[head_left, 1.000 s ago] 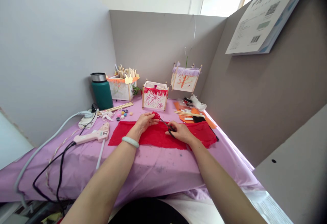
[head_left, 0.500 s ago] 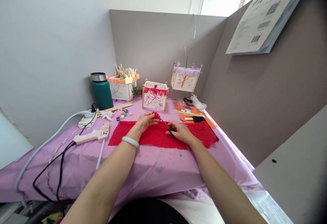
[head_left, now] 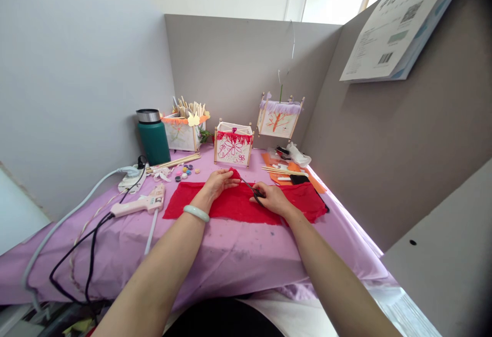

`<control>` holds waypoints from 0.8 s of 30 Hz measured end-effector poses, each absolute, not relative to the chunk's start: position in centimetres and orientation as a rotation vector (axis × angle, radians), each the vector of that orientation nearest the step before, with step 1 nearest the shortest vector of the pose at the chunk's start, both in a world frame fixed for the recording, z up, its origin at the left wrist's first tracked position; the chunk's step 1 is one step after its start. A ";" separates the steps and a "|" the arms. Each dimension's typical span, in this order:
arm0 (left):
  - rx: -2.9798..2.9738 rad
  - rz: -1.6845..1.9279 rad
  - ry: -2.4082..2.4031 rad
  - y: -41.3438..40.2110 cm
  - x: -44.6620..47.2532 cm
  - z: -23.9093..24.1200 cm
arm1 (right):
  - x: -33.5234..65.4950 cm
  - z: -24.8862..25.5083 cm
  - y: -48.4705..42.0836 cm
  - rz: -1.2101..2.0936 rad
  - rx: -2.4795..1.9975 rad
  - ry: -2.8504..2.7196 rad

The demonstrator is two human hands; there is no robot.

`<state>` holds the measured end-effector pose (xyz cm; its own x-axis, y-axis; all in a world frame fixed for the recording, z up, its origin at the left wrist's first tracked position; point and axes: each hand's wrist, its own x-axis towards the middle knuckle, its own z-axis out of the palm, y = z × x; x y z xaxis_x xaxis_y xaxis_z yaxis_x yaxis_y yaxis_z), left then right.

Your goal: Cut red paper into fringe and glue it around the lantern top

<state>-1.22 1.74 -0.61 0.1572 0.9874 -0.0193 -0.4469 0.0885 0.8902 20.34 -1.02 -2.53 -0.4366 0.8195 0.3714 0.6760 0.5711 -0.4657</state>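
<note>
A sheet of red paper (head_left: pixel 238 206) lies flat on the purple table cover (head_left: pixel 230 255). My left hand (head_left: pixel 217 183), with a pale bangle on the wrist, pinches the raised far edge of the red sheet. My right hand (head_left: pixel 271 198) is closed round black scissors (head_left: pixel 251 188), whose blades point left toward the pinched edge, close to my left fingers.
A pink glue gun (head_left: pixel 142 204) with a black cord lies at the left. Behind stand a green flask (head_left: pixel 152 136), a box of wooden sticks (head_left: pixel 184 126), two paper lanterns (head_left: pixel 233 143), small paint pots (head_left: pixel 184 172) and orange paper with sticks (head_left: pixel 286 173). Grey partitions enclose the desk.
Almost nothing has moved. The bit of red sheet held up by my left fingers has shifted slightly; both hands stay where they were.
</note>
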 end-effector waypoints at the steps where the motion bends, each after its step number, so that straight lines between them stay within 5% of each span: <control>1: 0.892 1.249 0.782 1.7 -1.2 -0.6 | 20.3 -2.5 -1.1 0.335 -1.192 -2.240; 24: 0.922 1.227 0.802 1.5 -1.1 -0.5 | 20.3 -2.6 -1.0 0.304 -1.187 -2.246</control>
